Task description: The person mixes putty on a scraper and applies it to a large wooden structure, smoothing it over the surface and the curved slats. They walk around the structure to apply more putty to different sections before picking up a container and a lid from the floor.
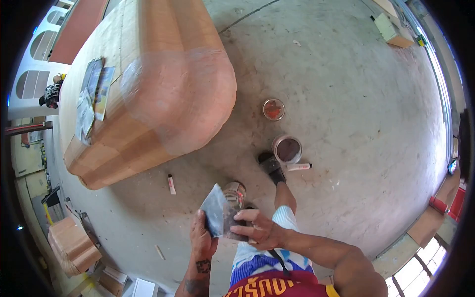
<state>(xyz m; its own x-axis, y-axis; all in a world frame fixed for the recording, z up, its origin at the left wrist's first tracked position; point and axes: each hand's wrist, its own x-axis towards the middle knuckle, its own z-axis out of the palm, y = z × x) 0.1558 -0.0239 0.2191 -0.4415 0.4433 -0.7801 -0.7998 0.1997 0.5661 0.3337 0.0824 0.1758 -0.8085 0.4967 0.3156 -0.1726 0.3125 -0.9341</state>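
My left hand (202,233) grips a flat, pale blue-grey plate (213,212) by its lower left side, thumb along the edge. Against its right side lies a thin, dark grey flat piece (230,223), which my right hand (258,229) holds with the fingers spread across its face. I cannot tell whether this dark piece is a spreader. Just beyond the two pieces, a tin can (234,191) with a worn label stands on the floor, partly covered by them in this view.
A large rounded wooden form (148,94) with a pinkish coated end fills the upper left; newspaper (102,94) lies on it. Near my sandaled foot are a tub (287,149), a smaller container (273,109) and a white tube (299,167). Another tube (171,184) lies left.
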